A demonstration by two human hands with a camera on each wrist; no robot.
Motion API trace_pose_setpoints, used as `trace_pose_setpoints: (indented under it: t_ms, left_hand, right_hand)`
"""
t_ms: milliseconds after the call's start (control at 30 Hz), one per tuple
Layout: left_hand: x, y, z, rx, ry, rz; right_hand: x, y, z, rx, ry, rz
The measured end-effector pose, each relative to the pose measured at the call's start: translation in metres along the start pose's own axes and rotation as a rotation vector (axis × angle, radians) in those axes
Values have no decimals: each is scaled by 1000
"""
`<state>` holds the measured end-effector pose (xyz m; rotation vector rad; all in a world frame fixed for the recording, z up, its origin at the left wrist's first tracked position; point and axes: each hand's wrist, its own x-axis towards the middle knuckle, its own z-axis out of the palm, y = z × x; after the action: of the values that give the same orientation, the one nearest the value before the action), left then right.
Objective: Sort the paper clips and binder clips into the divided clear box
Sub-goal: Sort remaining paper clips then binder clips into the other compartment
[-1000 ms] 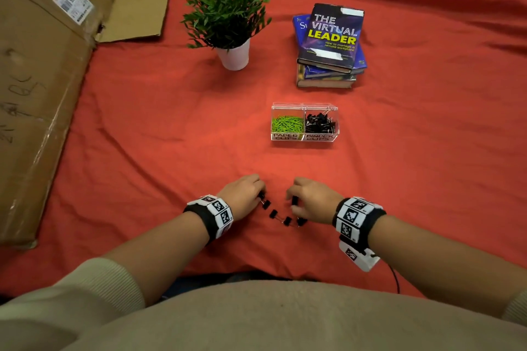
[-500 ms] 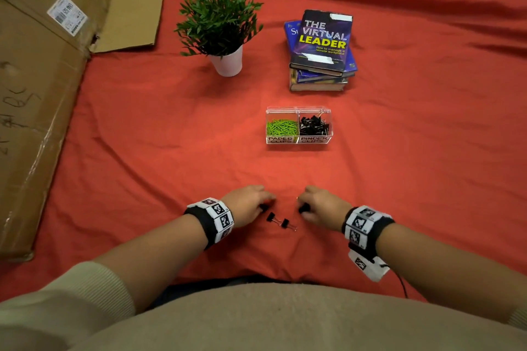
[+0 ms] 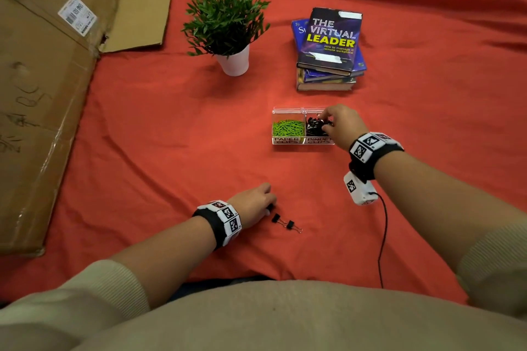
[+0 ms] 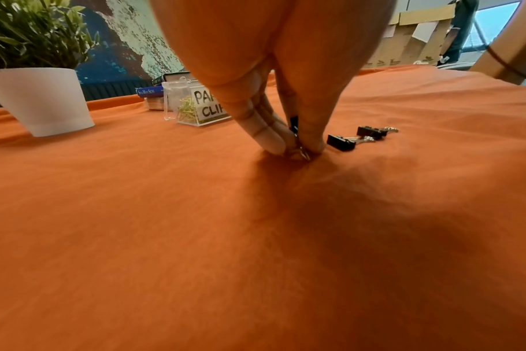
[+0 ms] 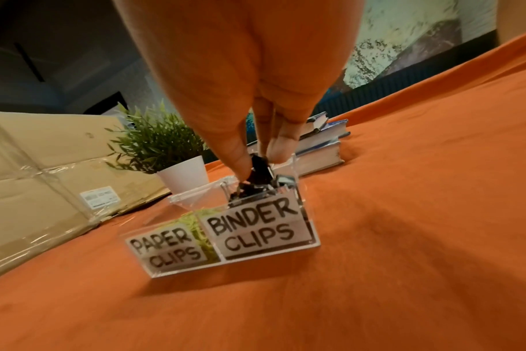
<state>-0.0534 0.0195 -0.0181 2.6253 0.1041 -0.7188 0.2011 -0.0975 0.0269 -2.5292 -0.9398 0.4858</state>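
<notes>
Depositing stage: right hand (image 5: 255,152) pinches a black binder clip (image 5: 260,172) over the divided clear box's (image 3: 302,141) binder compartment; left hand (image 4: 285,133) pinches another clip (image 4: 294,124) on the cloth. Next, presumably: release, then fetch two loose clips (image 3: 285,224) beside it.

Clear box (image 5: 311,234) labels: "PAPER CLIPS", "BINDER CLIPS". Top book (image 3: 330,40): "THE VIRTUAL LEADER".
</notes>
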Motion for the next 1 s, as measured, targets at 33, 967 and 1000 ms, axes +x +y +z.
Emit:
trace_pose_setpoints:
  t_ms: [33,967,1000]
  left_hand:
    - [0,0,0,-13,8,-8]
    - [93,32,-107,-549,439,-150]
    - [101,36,-113,-550,449,-150]
  right_hand:
    - [-3,0,3,-8,7,-15]
    - [-124,-6,84,151,-404,-225]
    - [-119,-1,79,196,-350,-167]
